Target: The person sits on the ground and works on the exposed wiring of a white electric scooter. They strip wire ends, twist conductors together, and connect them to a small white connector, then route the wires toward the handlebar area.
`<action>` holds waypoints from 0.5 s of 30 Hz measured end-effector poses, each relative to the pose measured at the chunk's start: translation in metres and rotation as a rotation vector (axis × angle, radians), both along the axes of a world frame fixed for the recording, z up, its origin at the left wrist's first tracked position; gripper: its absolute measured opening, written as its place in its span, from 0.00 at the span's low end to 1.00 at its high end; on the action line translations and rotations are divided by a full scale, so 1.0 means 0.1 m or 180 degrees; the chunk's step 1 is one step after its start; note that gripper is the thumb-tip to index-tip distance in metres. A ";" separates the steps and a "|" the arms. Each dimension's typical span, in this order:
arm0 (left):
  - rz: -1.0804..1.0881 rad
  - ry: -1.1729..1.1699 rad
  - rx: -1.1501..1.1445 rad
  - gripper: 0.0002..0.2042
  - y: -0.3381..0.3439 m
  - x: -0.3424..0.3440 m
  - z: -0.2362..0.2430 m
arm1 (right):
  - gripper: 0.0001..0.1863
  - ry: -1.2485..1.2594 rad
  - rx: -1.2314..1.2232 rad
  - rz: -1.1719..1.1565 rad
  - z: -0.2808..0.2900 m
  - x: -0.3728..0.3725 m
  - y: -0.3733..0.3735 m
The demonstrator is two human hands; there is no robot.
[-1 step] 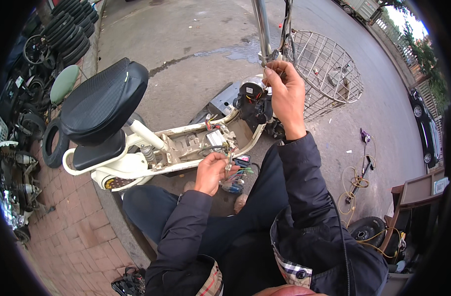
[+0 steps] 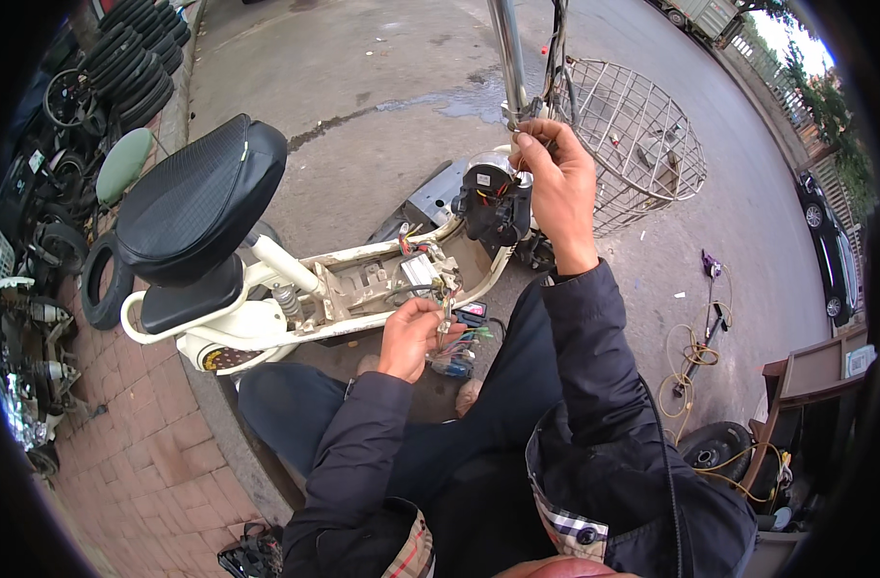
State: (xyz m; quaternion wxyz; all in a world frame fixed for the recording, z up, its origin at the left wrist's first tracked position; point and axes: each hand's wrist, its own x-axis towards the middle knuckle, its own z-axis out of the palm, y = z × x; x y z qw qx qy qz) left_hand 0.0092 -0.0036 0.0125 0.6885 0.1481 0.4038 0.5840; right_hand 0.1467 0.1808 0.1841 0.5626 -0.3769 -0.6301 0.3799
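Note:
A cream electric scooter (image 2: 305,332) stands in front of me, its floor compartment uncovered. My left hand (image 2: 411,339) is closed on a wire connector (image 2: 446,326) beside that compartment, with loose coloured wires (image 2: 474,336) hanging below it. A silver box (image 2: 421,271) lies inside the compartment among more wires. Higher up, by the metal steering column (image 2: 509,58), my right hand (image 2: 561,183) pinches what looks like a thin wire; its fingers partly hide it. Beneath that hand is a round black housing (image 2: 490,181) with red and yellow wires showing.
A black seat (image 2: 204,197) rises at the left, and a wire basket (image 2: 642,144) is at the front. Stacked tyres (image 2: 132,63) and scooter parts line the left side. On the right lie a yellow cable (image 2: 685,361) and a small wheel (image 2: 714,451); a black car (image 2: 829,246) stands farther off.

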 end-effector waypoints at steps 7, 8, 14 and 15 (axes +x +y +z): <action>-0.0001 -0.0016 -0.0027 0.04 0.01 0.03 0.00 | 0.10 0.1056 -0.0689 0.0725 0.11 0.17 -0.11; -0.0006 -0.0008 -0.0033 0.04 0.02 0.03 0.01 | 0.09 0.1129 -0.0734 0.0771 0.13 0.18 -0.12; 0.0024 -0.0012 -0.0046 0.04 0.01 0.04 0.02 | 0.08 0.1444 -0.0872 0.0991 0.21 0.29 -0.16; 0.0040 -0.0066 0.0028 0.04 0.01 0.04 0.02 | 0.08 0.1495 -0.0882 0.1018 0.22 0.30 -0.16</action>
